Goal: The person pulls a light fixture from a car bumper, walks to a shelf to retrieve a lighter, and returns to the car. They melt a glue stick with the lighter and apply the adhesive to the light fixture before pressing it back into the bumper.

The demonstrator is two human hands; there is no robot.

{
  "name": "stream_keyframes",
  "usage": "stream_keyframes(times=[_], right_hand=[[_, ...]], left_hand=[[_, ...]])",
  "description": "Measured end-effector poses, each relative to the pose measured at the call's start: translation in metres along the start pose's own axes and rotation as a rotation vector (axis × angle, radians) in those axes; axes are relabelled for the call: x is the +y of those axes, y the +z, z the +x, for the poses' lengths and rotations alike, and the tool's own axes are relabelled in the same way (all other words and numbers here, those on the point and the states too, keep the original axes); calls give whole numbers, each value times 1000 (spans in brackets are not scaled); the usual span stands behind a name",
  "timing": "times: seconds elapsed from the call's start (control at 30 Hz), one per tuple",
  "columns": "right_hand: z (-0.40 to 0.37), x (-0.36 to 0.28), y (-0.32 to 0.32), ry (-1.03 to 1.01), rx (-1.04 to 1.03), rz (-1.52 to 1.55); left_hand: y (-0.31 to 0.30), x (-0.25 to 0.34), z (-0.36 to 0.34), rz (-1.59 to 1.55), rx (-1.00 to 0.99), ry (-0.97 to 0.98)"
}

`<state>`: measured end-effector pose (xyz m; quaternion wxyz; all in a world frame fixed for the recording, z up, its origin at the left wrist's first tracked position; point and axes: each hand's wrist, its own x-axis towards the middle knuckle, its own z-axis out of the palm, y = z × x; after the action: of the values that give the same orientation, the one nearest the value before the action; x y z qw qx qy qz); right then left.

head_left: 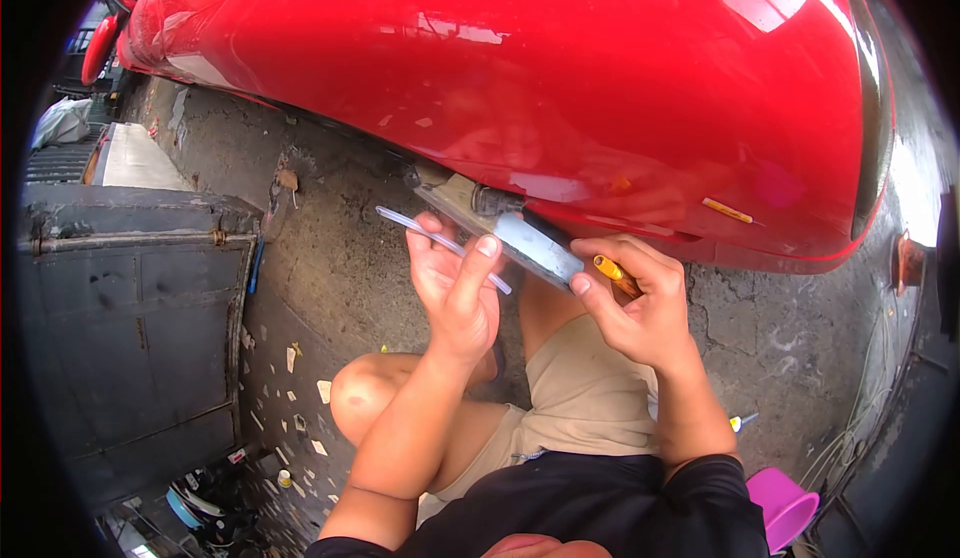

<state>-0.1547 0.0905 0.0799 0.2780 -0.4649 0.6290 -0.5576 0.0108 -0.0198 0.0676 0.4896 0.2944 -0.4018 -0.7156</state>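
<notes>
My left hand (458, 283) is closed, pinching a thin clear plastic stick (408, 222) between thumb and fingers. The stick slants down to the right. In my right hand (640, 303), thumb and fingertips grip the end of a flat grey-blue piece (535, 248). A clear strip runs along its edge; its exact kind I cannot make out. A yellow-orange, pen-like tool (615, 273) is tucked in the same hand, partly hidden by the fingers. Both hands are over my lap, in front of the glossy red car body (620, 88).
A slim yellow stick (727, 210) shows against the red panel, lying there or reflected. Dark metal panels (130, 328) stand at the left. Pale scraps (323, 391) litter the concrete floor. A pink bucket (782, 508) is at lower right, near loose cables (860, 413).
</notes>
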Motion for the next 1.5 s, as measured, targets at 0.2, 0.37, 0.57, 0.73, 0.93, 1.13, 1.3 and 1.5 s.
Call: stream_keyframes(times=[0.2,0.37,0.57,0.73,0.93,1.13,1.3,1.5], right_hand=[[1,7,0,-89,-53,24],[-1,3,3,56,-26,84],[-3,4,0,200,-80,109],[-4,8,4,306,-48,361],[-8,2,8,408,28,526],[-8,1,6,370,-7,430],[-11,3,11,356,38,449],[-12,1,15,421,100,549]], left_hand=[[0,2,3,-67,-23,-20],[4,5,3,-68,-23,-26],[1,0,3,1,3,13],[-1,-4,2,15,7,38],[1,-1,-1,-62,20,-10],[3,0,0,-53,49,-19],[7,-2,0,-8,62,-3],[8,-2,1,-22,46,0]])
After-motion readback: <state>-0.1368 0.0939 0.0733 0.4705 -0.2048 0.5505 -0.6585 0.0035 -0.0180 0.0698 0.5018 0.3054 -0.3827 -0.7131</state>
